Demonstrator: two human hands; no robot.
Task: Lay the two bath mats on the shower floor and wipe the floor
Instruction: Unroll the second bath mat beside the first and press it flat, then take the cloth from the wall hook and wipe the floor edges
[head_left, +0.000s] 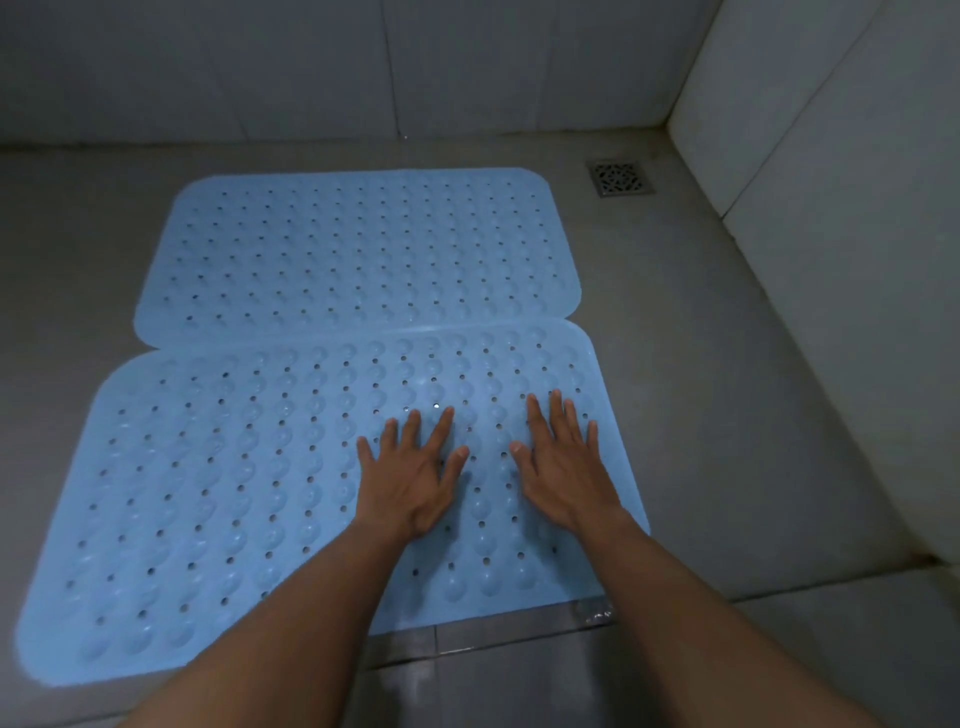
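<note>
You are looking down at the grey shower floor (727, 395), which fills most of the view and meets a pale tiled back wall (311, 67) at the far side and a pale right wall (831, 156) that runs toward you. Both blue bath mats lie flat on that floor, long sides across your view. The near mat (218, 493) is the bigger shape in the frame; its front edge lies along a glossy strip (493, 631) in the floor, and it is dotted with holes and round bumps. The far mat (358, 249) lies just beyond it, closer to the back wall, of the same pattern. Their long edges touch along the middle or overlap slightly there — you cannot tell which — while the rounded corners leave small notches of bare floor at either end. Both your bare forearms reach in from the bottom of the frame onto the right half of the near mat. Your left hand (410, 478) lies palm down on it, fingers straight and spread, gripping nothing. Your right hand (561, 467) lies just beside it in the same way — flat, fingers extended, near the mat's right edge. A small square metal drain (620, 177) sits in the far right corner of the floor, apart from the far mat's corner.
</note>
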